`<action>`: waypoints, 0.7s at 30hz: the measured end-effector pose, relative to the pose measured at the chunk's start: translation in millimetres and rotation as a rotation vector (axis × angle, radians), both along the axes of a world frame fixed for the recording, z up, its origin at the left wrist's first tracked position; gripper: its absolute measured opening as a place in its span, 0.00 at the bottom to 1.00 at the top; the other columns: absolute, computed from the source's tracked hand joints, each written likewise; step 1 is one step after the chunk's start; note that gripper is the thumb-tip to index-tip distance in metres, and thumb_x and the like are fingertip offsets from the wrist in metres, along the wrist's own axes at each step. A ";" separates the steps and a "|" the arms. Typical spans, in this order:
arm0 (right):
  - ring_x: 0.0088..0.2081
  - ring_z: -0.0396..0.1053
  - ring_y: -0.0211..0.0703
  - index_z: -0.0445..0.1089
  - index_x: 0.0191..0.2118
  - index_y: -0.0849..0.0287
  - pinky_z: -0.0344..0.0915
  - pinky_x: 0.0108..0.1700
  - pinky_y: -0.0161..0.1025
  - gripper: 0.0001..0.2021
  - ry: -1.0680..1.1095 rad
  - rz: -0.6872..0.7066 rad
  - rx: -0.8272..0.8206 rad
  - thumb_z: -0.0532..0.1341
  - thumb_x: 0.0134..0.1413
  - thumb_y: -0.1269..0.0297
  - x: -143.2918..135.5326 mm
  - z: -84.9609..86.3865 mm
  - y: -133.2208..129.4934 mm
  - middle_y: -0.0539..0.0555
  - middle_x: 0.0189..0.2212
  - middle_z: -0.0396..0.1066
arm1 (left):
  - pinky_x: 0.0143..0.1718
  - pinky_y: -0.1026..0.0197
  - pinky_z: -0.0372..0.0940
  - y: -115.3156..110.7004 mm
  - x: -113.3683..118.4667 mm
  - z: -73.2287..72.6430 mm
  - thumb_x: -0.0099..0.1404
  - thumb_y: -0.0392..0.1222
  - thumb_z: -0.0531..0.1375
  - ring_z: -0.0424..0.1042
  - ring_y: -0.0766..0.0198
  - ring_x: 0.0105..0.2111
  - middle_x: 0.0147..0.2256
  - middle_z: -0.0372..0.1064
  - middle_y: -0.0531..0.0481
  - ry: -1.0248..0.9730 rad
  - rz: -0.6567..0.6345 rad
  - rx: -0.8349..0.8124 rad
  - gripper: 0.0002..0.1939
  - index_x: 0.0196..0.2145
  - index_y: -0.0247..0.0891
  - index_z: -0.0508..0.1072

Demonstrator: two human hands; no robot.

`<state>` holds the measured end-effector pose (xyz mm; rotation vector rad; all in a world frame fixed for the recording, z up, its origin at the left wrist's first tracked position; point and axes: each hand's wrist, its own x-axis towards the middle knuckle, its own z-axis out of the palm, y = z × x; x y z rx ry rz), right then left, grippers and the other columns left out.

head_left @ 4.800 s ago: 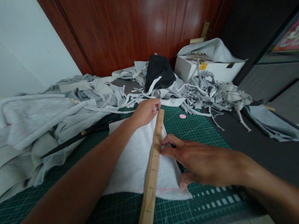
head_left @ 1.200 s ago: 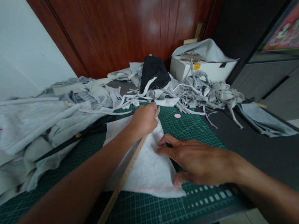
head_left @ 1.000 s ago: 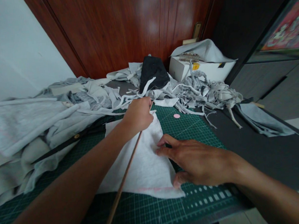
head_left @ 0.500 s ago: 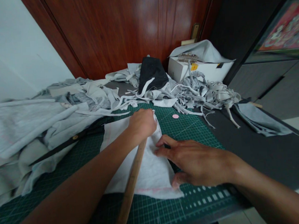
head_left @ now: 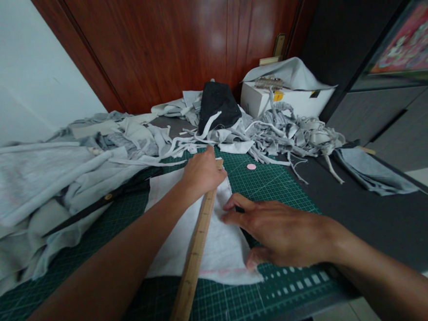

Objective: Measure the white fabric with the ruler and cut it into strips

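Down the middle of the frame, a wooden ruler runs over a piece of white cloth, its long axis rising from the bottom edge and leaning a little right towards the top; whether it lies flat on the fabric, one cannot tell. The person's left hand is closed around the ruler near its far end, a short tip showing past the fingers, while the near end runs out of the frame. The right hand, holding nothing, is spread, its fingertips and thumb resting at the cloth's right edge, just beside the ruler but apart from it. The cloth's lower edge, marked with a faint pink line, lies on a green cutting mat. Bare mat shows below the cloth and to its upper right, where a pink disc lies. Farther out, piled grey fabric bounds the left side, and tangled scraps, a black cloth item and a white box line the upper side.
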<state>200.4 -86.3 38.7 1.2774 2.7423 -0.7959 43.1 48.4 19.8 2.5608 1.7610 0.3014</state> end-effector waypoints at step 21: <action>0.57 0.72 0.59 0.64 0.68 0.61 0.68 0.61 0.51 0.39 0.104 -0.046 -0.036 0.76 0.52 0.67 3.1 -8.0 1.3 0.62 0.61 0.66 | 0.55 0.51 0.70 12.5 -27.6 4.3 0.63 0.49 0.68 0.79 0.46 0.51 0.50 0.80 0.39 -0.140 -0.225 -0.099 0.31 0.61 0.33 0.72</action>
